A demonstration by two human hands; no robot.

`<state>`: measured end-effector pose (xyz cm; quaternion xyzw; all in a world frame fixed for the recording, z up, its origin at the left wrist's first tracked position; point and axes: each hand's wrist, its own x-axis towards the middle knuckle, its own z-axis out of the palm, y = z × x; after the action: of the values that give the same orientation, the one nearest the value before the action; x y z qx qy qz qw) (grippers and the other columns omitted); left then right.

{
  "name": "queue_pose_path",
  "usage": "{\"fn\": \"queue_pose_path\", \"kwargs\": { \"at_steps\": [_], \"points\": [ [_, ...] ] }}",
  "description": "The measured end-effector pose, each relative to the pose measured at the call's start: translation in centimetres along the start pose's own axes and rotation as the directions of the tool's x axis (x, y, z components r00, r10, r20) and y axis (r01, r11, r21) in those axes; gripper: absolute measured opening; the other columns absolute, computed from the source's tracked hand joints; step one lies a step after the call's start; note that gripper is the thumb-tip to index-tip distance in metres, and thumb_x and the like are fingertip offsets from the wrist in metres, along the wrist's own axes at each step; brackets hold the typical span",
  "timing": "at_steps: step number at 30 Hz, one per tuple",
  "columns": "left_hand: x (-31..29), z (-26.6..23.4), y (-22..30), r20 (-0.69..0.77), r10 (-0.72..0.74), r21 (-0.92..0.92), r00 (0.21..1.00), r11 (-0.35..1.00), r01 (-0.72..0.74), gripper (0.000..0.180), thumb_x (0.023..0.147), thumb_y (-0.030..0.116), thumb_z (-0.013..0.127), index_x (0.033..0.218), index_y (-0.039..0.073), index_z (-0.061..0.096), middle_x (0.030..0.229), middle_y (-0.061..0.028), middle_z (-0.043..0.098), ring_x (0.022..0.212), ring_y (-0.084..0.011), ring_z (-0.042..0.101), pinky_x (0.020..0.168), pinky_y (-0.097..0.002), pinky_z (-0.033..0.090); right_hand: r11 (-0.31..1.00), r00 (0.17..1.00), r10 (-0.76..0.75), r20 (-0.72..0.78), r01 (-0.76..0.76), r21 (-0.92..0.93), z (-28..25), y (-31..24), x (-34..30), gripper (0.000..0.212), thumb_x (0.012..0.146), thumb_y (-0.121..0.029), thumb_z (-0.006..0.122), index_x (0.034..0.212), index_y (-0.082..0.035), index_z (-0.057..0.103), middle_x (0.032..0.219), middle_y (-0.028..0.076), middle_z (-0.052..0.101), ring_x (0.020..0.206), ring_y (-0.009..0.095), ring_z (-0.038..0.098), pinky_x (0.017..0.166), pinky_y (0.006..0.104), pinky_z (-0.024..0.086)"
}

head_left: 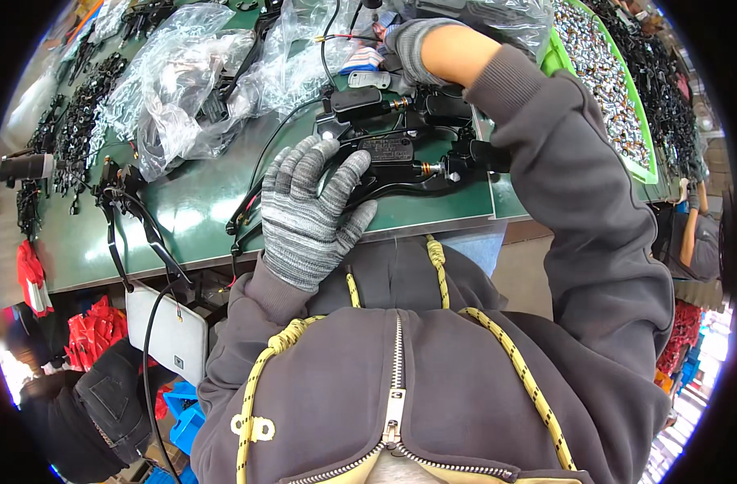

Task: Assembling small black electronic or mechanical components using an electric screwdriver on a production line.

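Black lever assemblies [391, 152], oblong housings [354, 102], coppery springs [424, 168] exposed, lying close together on green bench [421, 212].

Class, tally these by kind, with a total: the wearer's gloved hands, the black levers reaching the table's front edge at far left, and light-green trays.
Gloved hands: 2 (left hand, right hand)
Levers: 2
Tray: 1
Total: 5

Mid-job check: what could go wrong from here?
The thin black cable runs close beside the left hand, so it could snag. The two levers at the left poke over the table edge and could be knocked off. The right sleeve looks close to the green parts tray; a bump might spill it.
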<state>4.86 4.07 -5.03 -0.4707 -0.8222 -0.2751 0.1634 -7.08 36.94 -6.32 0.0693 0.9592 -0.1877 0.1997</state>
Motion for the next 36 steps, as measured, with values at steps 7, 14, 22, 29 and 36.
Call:
{"fn": "queue_pose_path", "kwargs": {
  "at_steps": [7, 14, 22, 29, 36],
  "points": [
    [0.2, -0.2, -0.1, -0.019, 0.028, 0.005, 0.999, 1.000, -0.028, 0.061, 0.074, 0.028, 0.083, 0.130, 0.018, 0.063, 0.128, -0.0119, 0.056, 0.120, -0.0366, 0.053, 0.101, -0.0496, 0.045, 0.817, 0.833, -0.497, -0.241, 0.543, 0.192, -2.1, -0.7, -5.6, 0.013, 0.079, -0.007, 0.071, 0.091, -0.004, 0.074, 0.092, 0.016, 0.072, 0.082, 0.029, 0.069, 0.077, 0.0378, 0.055],
    [0.0, -0.4, -0.1, -0.024, -0.012, -0.081, 1.000, 0.997, 0.010, 0.061, 0.074, 0.033, 0.082, 0.131, 0.020, 0.063, 0.131, -0.0110, 0.054, 0.125, -0.0346, 0.051, 0.108, -0.0508, 0.039, 0.758, 0.786, -0.064, -0.614, 0.439, 0.483, -1.9, -2.6, -18.1, 0.028, 0.093, -0.014, 0.070, 0.118, -0.002, 0.065, 0.104, 0.004, 0.071, 0.086, 0.010, 0.065, 0.071, 0.0262, 0.054],
    [6.1, -5.3, 3.6, 0.129, -0.065, -0.522, 0.989, 0.844, 0.123, 0.047, 0.084, 0.010, 0.076, 0.129, 0.006, 0.063, 0.119, -0.0099, 0.062, 0.114, -0.0231, 0.059, 0.097, -0.0365, 0.047, 0.376, 0.789, 0.210, -0.577, 0.479, 0.793, 3.0, -1.3, -24.0, 0.021, 0.092, -0.007, 0.070, 0.113, -0.006, 0.071, 0.078, 0.000, 0.067, 0.054, 0.002, 0.051, 0.048, 0.0154, 0.038],
    [10.8, -3.5, 7.2, 0.640, -0.176, -0.738, 0.748, 0.128, 0.662, 0.034, 0.098, 0.015, 0.063, 0.129, 0.001, 0.060, 0.098, -0.0094, 0.071, 0.079, -0.0099, 0.065, 0.066, -0.0224, 0.053, 0.409, 0.477, -0.254, -0.841, 0.841, 0.354, 3.8, -1.2, -24.3, 0.024, 0.079, 0.005, 0.074, 0.102, 0.000, 0.070, 0.116, 0.010, 0.066, 0.099, 0.016, 0.064, 0.084, 0.0293, 0.055],
    [10.0, -1.5, 7.3, 0.516, -0.251, -0.815, 0.819, 0.149, 0.559, 0.029, 0.098, 0.005, 0.062, 0.127, 0.002, 0.059, 0.096, -0.0075, 0.070, 0.083, -0.0104, 0.068, 0.070, -0.0211, 0.054, 0.315, 0.662, -0.106, -0.742, 0.730, 0.606, 5.1, -1.7, -25.6, 0.068, 0.072, -0.009, 0.087, 0.132, 0.000, 0.058, 0.128, 0.015, 0.063, 0.121, 0.025, 0.059, 0.105, 0.0387, 0.046]
  ]
}}
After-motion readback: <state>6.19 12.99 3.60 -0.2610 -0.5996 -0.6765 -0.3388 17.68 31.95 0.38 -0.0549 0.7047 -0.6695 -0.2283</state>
